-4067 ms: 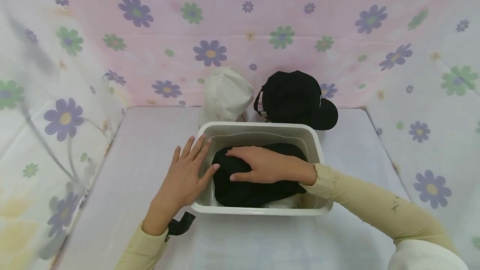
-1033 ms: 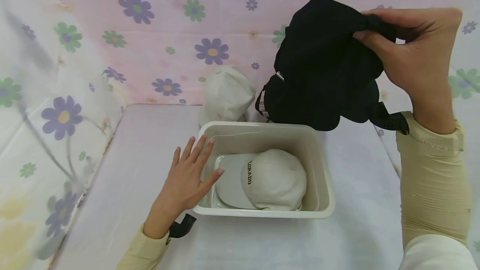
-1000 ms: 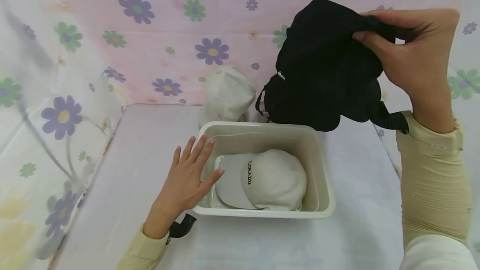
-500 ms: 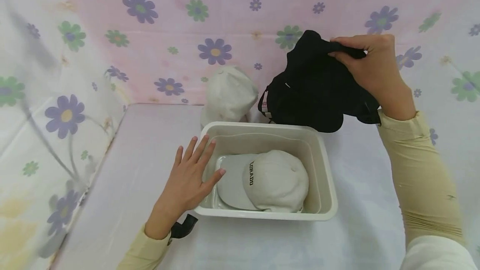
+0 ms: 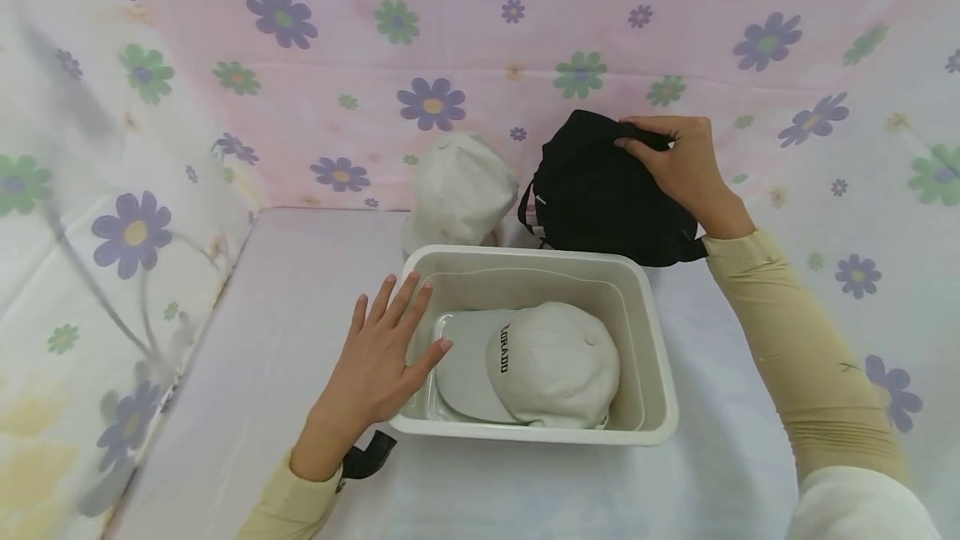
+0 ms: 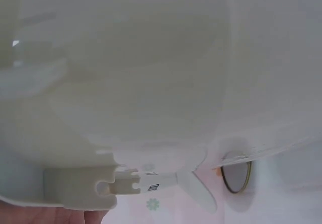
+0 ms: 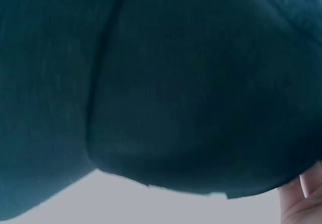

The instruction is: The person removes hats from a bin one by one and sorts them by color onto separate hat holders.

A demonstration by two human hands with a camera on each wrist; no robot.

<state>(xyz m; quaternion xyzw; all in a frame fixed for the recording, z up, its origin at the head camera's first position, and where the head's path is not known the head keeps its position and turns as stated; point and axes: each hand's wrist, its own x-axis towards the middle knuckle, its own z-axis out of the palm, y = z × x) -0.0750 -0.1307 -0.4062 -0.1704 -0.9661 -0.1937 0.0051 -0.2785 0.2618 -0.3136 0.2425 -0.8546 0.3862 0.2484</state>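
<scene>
Pinching a black fabric cap (image 5: 600, 190) at upper right by one edge only, the right hand (image 5: 686, 163) risks its flopping over; the outspread left hand (image 5: 373, 369) could tilt the off-white rectangular plastic tub (image 5: 540, 433) by pressing.

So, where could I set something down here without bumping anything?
There's bare table left of the bin, between the left hand and the left floral cloth. Another bare strip borders the bin's near side. It's crowded behind the bin, with a white cap beside the black cap that the right hand pinches.
</scene>
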